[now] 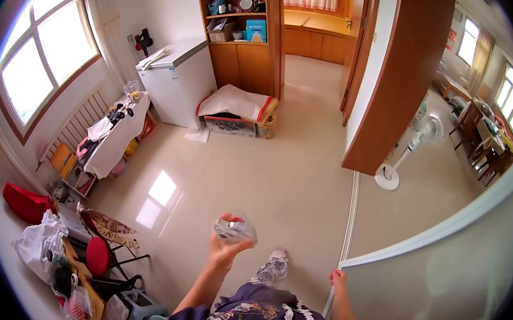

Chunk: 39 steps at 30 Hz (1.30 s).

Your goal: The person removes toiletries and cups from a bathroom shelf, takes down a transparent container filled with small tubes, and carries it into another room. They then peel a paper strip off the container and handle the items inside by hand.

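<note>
In my left hand, raised ahead of my body, is a clear plastic container. My fingers and thumb close round its side, and something pale, too small to name, shows through it. My right hand hangs low at my right side, fingers curled in, beside the corner of the pale partition panel. I see nothing held in it, and I cannot tell whether it touches the panel.
One foot is forward on the tiled floor. A red chair, cluttered desk and grey stool stand left. Ahead are a chest freezer, covered box and doorway. A fan stands right, past the floor track.
</note>
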Motion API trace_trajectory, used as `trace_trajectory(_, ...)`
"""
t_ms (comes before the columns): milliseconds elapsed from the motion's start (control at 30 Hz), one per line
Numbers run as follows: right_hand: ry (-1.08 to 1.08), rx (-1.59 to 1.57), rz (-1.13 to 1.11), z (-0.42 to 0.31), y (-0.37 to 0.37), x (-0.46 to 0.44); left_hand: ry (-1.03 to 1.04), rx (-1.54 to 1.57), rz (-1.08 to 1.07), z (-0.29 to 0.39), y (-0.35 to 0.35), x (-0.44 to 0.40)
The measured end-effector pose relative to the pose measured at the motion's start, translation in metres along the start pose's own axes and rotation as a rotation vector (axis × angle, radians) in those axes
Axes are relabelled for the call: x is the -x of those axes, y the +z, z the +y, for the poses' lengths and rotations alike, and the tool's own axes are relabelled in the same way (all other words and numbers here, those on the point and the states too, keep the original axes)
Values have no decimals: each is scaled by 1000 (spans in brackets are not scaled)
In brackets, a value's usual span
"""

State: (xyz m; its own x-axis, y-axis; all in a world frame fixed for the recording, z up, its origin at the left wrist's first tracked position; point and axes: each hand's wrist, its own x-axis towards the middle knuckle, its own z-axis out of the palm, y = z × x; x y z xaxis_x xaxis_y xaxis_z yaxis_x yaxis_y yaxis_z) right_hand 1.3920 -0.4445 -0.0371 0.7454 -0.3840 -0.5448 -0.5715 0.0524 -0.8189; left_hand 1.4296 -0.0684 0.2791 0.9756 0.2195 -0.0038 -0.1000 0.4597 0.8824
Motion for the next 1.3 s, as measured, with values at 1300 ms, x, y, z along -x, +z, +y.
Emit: trace_trajectory(1300, -69, 303, -195, -433, 198, -603, 208, -24, 584, -59, 122, -598)
